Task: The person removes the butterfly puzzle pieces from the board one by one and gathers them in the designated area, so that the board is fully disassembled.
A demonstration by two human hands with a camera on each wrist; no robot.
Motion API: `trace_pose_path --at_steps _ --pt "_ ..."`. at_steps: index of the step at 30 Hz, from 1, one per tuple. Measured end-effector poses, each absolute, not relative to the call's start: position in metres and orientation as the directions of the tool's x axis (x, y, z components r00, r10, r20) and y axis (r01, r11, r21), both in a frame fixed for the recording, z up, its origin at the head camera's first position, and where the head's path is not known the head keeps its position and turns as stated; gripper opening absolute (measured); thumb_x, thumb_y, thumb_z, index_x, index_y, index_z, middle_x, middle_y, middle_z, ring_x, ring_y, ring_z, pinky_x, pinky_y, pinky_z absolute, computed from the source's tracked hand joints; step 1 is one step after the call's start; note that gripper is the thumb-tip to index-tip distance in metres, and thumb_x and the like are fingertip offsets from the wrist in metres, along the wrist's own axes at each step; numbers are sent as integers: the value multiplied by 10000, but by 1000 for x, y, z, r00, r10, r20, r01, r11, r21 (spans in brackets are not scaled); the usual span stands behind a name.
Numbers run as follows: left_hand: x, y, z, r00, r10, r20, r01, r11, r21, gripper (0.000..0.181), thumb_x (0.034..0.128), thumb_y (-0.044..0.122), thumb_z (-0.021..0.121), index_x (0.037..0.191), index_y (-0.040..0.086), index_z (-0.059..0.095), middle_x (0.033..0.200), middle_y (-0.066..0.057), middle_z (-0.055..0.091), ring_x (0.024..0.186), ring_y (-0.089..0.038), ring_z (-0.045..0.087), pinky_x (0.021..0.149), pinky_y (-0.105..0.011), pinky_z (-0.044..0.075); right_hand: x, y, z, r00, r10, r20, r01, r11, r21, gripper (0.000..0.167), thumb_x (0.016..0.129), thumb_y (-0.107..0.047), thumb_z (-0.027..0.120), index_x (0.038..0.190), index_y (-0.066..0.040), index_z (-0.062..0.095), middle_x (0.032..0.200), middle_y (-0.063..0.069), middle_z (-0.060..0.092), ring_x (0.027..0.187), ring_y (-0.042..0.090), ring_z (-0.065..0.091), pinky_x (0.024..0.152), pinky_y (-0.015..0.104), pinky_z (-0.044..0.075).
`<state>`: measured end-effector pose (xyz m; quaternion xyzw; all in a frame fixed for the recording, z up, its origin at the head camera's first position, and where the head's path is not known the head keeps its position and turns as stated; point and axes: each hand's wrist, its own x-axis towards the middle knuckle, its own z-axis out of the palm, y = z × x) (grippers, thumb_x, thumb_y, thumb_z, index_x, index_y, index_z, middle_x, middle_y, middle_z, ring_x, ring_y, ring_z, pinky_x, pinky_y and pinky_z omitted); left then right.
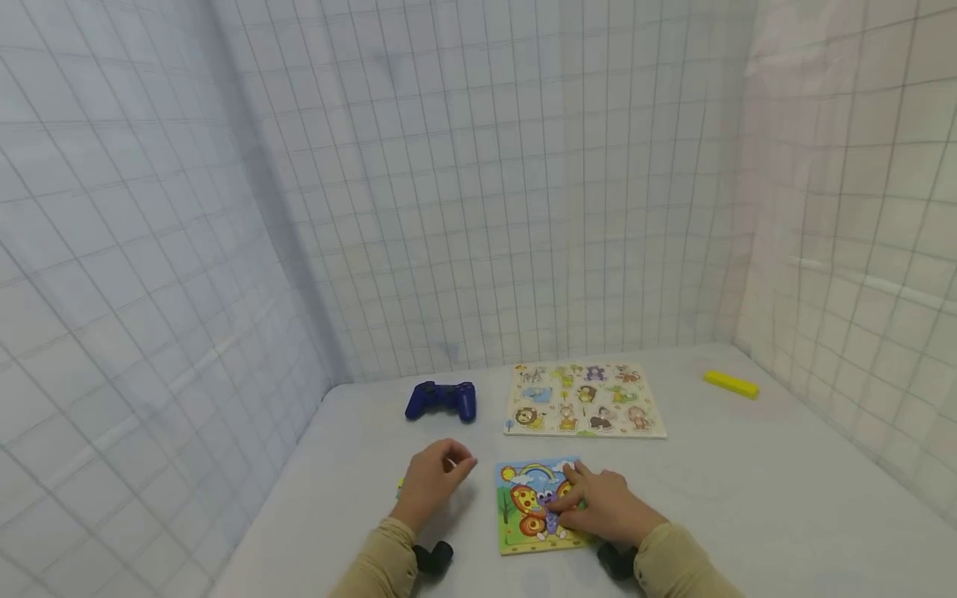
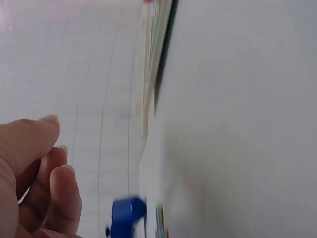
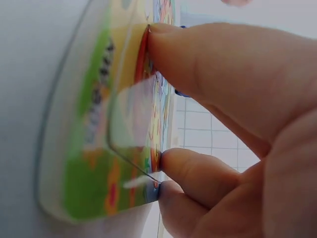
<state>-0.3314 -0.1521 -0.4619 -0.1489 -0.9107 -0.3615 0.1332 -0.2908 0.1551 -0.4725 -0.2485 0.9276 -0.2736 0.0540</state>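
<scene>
The square butterfly puzzle (image 1: 516,544) lies flat on the table before the person. Over its right side is the right hand (image 1: 609,502), its bent thumb and fingertips set apart on a red-edged wing piece (image 3: 141,54). That piece seems to sit slightly proud of the board, though the hand covers much of it in the head view. To the puzzle's left the left hand (image 1: 434,482) hovers above the table, fingers loosely curled and holding nothing. A small yellow and blue-green item (image 1: 399,486) shows partly behind the left hand.
A dark blue game controller (image 1: 442,400) lies behind the left hand. Behind the butterfly puzzle is a larger animal puzzle board (image 1: 549,407). A yellow bar (image 1: 731,384) lies at the far right. Grid-patterned sheets (image 1: 463,183) stand around the white table.
</scene>
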Motion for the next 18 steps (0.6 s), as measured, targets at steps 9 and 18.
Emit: trace_pose_path --at_steps 9,18 --pt "-331 -69 -469 -866 462 191 459 583 670 180 1040 233 625 1096 121 754 1012 17 701 907 -102 628 800 -305 529 -292 163 -472 -850 -518 94 -462 650 -603 285 930 -358 749 1165 -206 800 1498 299 493 1450 560 337 1083 714 364" --pt "-330 -59 -496 -806 501 313 586 609 534 215 994 223 674 1165 136 772 1202 -48 642 1104 -253 567 922 -432 474 -290 171 -480 -886 -446 129 -420 651 -632 742 902 -471 775 1500 -101 536 1600 234 401 1461 465 393 1117 630 389"
